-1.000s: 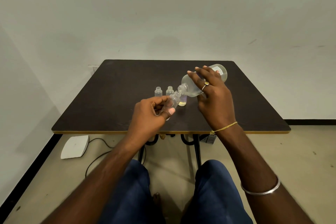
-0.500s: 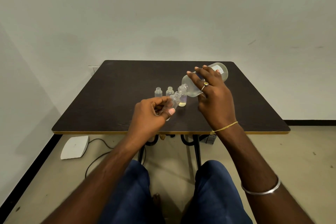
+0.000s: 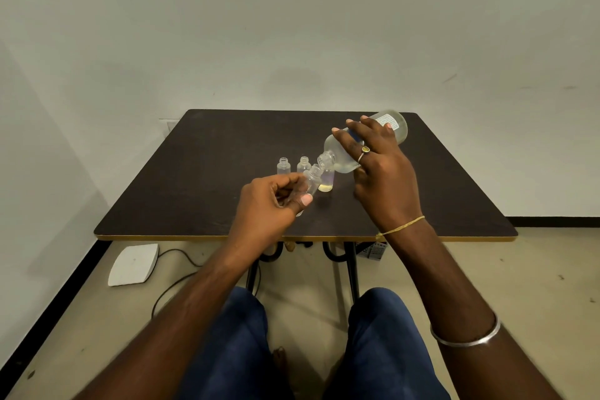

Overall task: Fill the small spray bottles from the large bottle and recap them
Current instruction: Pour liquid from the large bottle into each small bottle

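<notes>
My right hand (image 3: 378, 172) grips the large clear bottle (image 3: 397, 125), tipped down to the left with its open mouth at the neck of a small clear bottle (image 3: 312, 177). My left hand (image 3: 271, 201) holds that small bottle tilted above the dark table (image 3: 201, 172). Two uncapped small bottles (image 3: 283, 166) (image 3: 303, 165) stand upright just behind my left hand. Another small bottle (image 3: 326, 180) with yellowish liquid at its bottom stands under the large bottle's neck. No caps are visible.
A white wall stands close behind and to the left of the table. On the floor at the left lies a white flat device (image 3: 133, 265) with a black cable. My knees in blue trousers are under the table's front edge.
The large bottle's base has risen a little, tipping it slightly more steeply. My left hand and the small bottle have stayed in place.
</notes>
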